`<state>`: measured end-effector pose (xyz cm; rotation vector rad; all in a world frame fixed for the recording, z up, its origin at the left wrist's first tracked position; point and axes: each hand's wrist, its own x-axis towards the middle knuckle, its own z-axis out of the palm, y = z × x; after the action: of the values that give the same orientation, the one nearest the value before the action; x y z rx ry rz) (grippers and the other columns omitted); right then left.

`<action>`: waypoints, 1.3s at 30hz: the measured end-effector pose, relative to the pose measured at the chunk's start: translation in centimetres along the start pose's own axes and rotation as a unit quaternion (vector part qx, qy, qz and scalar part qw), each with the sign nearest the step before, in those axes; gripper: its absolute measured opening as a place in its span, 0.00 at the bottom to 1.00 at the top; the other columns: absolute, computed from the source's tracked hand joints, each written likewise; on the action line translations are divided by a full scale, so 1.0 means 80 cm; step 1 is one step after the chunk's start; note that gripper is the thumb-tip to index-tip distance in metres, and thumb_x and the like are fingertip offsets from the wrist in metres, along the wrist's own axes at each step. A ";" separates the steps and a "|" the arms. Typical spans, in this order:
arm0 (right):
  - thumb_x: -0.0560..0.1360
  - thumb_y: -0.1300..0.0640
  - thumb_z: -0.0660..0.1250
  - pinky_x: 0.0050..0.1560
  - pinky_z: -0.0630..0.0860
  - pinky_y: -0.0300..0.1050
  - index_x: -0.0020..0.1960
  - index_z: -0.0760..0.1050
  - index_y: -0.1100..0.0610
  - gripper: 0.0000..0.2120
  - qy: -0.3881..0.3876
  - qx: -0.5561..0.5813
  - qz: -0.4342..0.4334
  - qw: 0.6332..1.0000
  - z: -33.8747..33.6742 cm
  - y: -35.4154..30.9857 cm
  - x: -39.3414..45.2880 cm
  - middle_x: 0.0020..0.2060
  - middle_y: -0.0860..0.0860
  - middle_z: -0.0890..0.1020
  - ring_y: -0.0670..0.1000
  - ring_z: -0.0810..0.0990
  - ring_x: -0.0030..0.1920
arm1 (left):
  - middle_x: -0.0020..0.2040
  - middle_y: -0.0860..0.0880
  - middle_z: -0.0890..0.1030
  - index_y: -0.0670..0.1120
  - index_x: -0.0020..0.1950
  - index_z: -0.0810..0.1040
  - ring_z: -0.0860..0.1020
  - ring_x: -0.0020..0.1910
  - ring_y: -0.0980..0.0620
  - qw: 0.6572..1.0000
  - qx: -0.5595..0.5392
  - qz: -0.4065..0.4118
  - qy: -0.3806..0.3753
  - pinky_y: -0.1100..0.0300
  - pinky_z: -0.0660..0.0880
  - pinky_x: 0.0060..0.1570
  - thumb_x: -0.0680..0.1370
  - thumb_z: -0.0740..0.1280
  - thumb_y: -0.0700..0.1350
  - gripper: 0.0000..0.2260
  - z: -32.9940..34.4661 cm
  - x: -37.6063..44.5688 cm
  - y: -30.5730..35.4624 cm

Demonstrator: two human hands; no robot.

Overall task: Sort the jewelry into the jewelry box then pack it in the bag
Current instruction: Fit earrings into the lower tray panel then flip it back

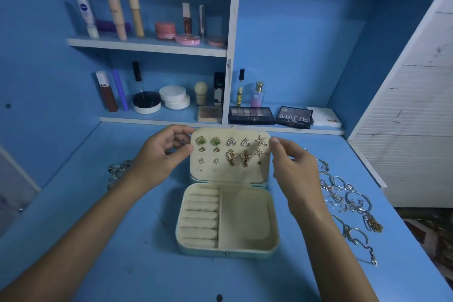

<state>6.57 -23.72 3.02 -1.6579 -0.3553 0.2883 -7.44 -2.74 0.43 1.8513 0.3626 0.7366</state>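
Head view: blue desk point(122, 240), seemingly dim shelves point(147, 44).

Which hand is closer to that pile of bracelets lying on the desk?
Right. The right hand sits beside the bracelets; the left hand holds the jewelry box lid's far edge.

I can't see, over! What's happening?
Both hands holding box lid. Earrings pinned. Bracelets waiting right. Nothing blocking.
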 end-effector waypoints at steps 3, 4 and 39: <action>0.80 0.49 0.65 0.36 0.73 0.26 0.57 0.80 0.47 0.09 -0.026 -0.045 -0.039 0.998 0.007 0.003 0.023 0.48 0.40 0.83 0.35 0.81 0.43 | 0.45 0.52 0.81 0.53 0.58 0.78 0.80 0.44 0.57 1.000 0.013 -0.007 0.000 0.57 0.75 0.48 0.78 0.68 0.34 0.15 0.004 0.001 -0.006; 0.80 0.48 0.65 0.39 0.75 0.28 0.57 0.80 0.46 0.08 -0.039 -0.056 -0.043 0.997 0.009 0.005 0.030 0.49 0.41 0.83 0.36 0.81 0.45 | 0.46 0.52 0.81 0.54 0.59 0.78 0.81 0.45 0.56 1.000 0.022 -0.010 0.001 0.57 0.75 0.51 0.78 0.68 0.35 0.16 0.005 0.002 -0.008; 0.81 0.51 0.64 0.36 0.68 0.28 0.49 0.80 0.48 0.06 -0.091 -0.253 -0.104 0.958 0.021 0.053 0.092 0.37 0.41 0.82 0.36 0.77 0.41 | 0.56 0.65 0.80 0.55 0.58 0.79 0.77 0.57 0.67 0.977 0.213 -0.019 0.020 0.62 0.74 0.60 0.77 0.67 0.51 0.11 0.020 -0.026 -0.045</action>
<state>12.97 -19.67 -1.27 -2.0794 -0.7878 0.2006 -7.70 -3.64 -3.94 2.2243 0.6180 0.7088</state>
